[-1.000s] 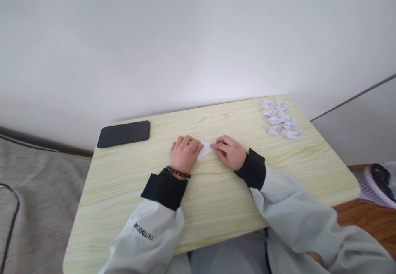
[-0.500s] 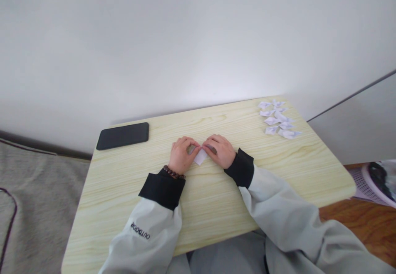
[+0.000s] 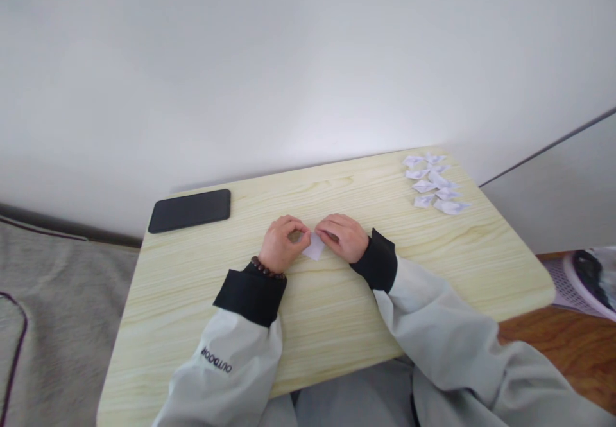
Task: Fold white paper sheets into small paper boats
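Note:
A small piece of white folded paper [image 3: 314,247] is held between my two hands above the middle of the table [image 3: 346,324]. My left hand [image 3: 283,242] pinches its upper left edge between thumb and forefinger. On the other side, my right hand [image 3: 342,237] has thumb and fingertips closed on the paper's upper right edge. The fingers partly cover the paper, so its exact folds cannot be made out. A dark beaded bracelet [image 3: 267,269] circles my left wrist.
Several folded white paper pieces [image 3: 450,207] lie in rows at the table's far right. A black phone [image 3: 190,210] rests at the far left corner. Behind the table rises a white wall [image 3: 289,61]. On the floor at right stands a pinkish basket [image 3: 568,289].
My fingertips have moved slightly apart along the top of the paper. The paper's lower tip has shifted a little to the right.

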Tool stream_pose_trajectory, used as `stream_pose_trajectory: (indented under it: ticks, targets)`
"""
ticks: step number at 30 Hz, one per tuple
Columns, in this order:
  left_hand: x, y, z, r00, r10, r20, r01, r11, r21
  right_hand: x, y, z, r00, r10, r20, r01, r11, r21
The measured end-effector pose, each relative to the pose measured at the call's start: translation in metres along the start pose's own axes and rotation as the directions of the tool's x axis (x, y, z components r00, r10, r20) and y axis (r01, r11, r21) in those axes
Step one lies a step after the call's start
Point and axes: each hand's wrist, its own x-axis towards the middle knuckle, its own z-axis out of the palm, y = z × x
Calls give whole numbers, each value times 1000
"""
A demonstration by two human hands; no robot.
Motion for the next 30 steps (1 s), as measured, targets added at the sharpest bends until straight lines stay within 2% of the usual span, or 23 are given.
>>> stream_pose_trajectory:
  ticks: [3, 7, 16, 23, 26, 30]
  targets:
    - [-1, -4, -5, 999, -41, 2, 41, 996, -74, -1, 2, -5, 999, 29, -14, -29, 998, 51]
    - [0, -6, -10, 998, -67, 3, 67, 994, -91, -3, 5, -11, 994, 91, -55, -85, 992, 90]
    - [1, 1, -3, 999, -8, 32, 11, 997, -80, -2, -1, -4, 994, 105, 12, -105, 991, 77]
    - [1, -4, -12, 996, -88, -19, 84, 985, -152, -3, 3, -10, 991, 133, -24, -128, 982, 136]
    - [2, -2, -10, 999, -47, 26, 50, 987, -154, -2, 1, -8, 991, 131, -5, -129, 981, 146]
    - [2, 1, -3, 998, 21, 63, -16, 997, -77, 0, -4, -5, 990, 140, -12, -137, 981, 138]
